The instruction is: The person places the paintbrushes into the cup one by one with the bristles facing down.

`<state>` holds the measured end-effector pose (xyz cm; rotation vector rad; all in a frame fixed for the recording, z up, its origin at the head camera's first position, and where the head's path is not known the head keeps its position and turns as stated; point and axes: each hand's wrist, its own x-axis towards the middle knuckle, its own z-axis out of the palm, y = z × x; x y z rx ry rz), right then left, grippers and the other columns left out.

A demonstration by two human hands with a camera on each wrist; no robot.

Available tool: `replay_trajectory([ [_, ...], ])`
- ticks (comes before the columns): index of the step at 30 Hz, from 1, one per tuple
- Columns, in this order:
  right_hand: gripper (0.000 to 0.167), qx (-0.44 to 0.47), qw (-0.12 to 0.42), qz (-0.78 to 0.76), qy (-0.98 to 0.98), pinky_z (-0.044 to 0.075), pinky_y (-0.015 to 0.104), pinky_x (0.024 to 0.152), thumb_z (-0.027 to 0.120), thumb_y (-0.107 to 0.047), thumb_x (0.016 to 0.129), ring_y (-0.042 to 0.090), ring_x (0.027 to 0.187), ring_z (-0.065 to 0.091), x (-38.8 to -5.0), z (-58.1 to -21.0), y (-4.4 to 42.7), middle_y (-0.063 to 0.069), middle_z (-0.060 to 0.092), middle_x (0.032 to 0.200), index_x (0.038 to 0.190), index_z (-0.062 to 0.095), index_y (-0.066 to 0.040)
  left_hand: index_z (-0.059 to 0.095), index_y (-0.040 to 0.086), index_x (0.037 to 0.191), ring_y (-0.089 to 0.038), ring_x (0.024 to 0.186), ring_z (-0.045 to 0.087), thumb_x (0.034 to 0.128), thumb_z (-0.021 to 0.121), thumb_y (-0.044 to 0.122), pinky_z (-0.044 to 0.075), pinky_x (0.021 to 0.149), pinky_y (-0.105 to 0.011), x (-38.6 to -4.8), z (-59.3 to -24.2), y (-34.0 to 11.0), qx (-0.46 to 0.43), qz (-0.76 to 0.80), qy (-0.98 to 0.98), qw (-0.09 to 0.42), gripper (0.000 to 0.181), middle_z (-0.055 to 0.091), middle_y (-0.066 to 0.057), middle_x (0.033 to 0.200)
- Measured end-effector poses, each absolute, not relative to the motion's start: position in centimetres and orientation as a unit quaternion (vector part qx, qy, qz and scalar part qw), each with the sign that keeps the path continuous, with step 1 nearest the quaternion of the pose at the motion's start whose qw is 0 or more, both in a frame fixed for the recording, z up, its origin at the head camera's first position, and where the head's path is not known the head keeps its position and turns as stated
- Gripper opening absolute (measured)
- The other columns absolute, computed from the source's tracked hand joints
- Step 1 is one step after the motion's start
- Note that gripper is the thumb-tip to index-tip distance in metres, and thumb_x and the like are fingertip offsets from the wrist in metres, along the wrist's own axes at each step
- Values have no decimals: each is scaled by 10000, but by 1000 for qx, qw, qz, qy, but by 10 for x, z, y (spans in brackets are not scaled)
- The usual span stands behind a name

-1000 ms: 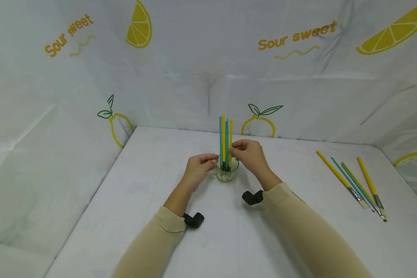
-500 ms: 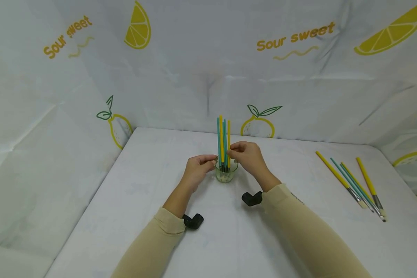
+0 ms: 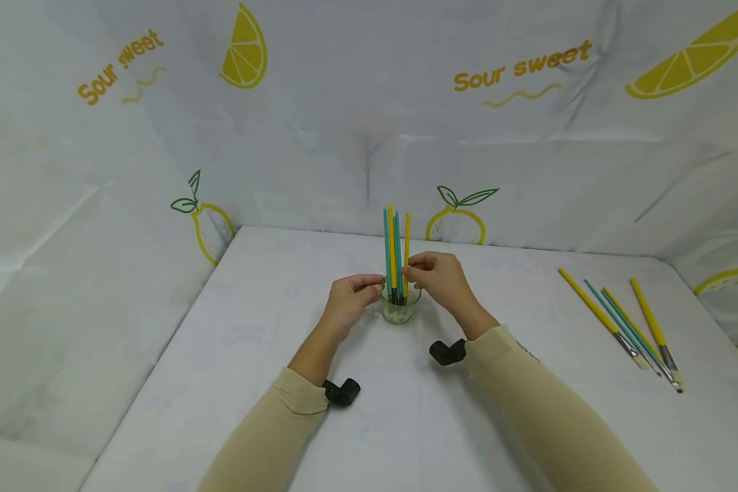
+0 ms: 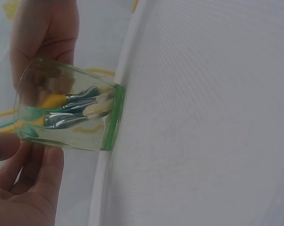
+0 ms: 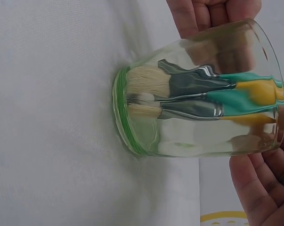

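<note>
A clear glass cup (image 3: 398,314) with a green-tinted base stands upright on the white table. Several yellow and teal paintbrushes (image 3: 391,249) stand in it, bristles down; the right wrist view shows their pale bristles (image 5: 149,81) close to the cup's bottom. At the rim's left side, my left hand (image 3: 347,301) pinches the glass between thumb and fingers. My right hand (image 3: 439,277), over the rim's right side, pinches the handle of the rightmost yellow paintbrush (image 3: 407,236), whose bristles are inside the cup. The right fingertips are partly hidden behind the glass in the left wrist view.
To the right on the table lie several more paintbrushes, among them a yellow one (image 3: 587,298) and a thicker yellow one (image 3: 648,311), bristles toward me. A white sheet with lemon prints (image 3: 369,123) hangs behind the table. Black wrist-worn pieces (image 3: 342,391) sit below both hands.
The brush handles in the cup have shifted slightly left. The rightmost yellow handle's top has then tipped a little back to the right, with my right hand holding it. The left hand stays at the rim.
</note>
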<state>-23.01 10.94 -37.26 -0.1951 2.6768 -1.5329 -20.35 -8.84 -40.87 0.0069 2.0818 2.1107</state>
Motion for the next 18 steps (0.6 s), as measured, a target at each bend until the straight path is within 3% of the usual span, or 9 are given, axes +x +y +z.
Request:
replay_trajectory([
  [10,336,-47,31,-494,868,591,434,832,690,-343,916,257,937,702,-230,-370,119,92,731,1068,1125,695,-81,700,3,1168,-212,1055,664,954,613,92,553,931,-291,-202,-410,-88,6,718,692,75,247,669,-123,1216],
  [18,430,-38,7,-476,879,603,328,783,629,-436,945,246,957,685,-233,-361,160,165,701,1136,1186,667,-82,686,-9,1186,-276,1098,649,953,619,99,550,937,-296,-202,-410,-88,11,717,693,79,266,658,-134,1232],
])
